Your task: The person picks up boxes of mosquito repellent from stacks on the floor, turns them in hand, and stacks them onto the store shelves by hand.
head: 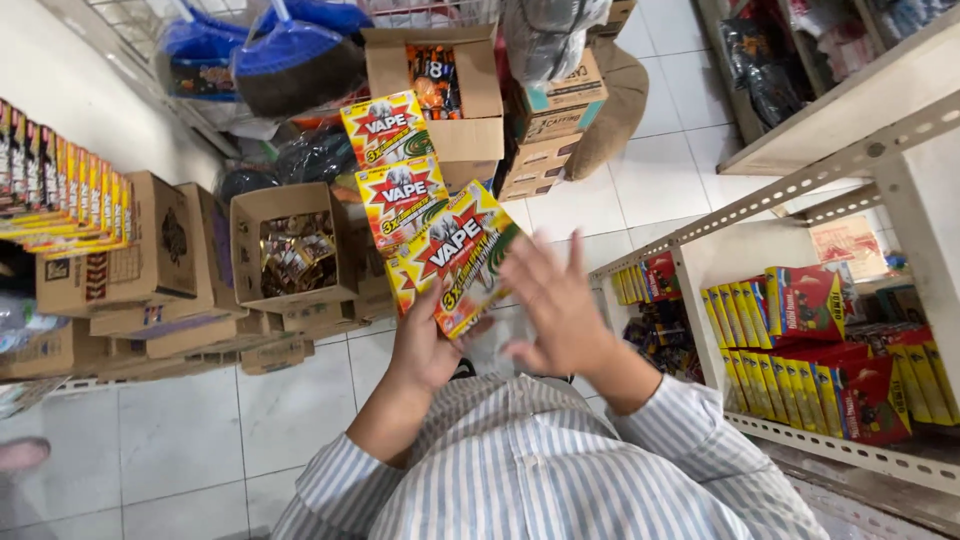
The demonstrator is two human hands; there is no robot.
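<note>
Striped sleeves (520, 470) were nearest. Left hand (425, 345) held the stacked red-yellow boxes (440, 240) from below, fingers closed on them; right hand (560, 305), fingers spread wide, was just right of them. Farther stood cardboard cartons (290, 245).

Open cardboard box (290, 250) of dark wrapped goods on stacked cartons, left of centre. A second open carton (440, 90) behind it, beside blue nets (290, 50). Metal shelf (850, 160) at right, its lower tier holding upright yellow and red packets (800, 340). A row of yellow packets (70, 190) at far left. White tiled floor (190, 440) below.
</note>
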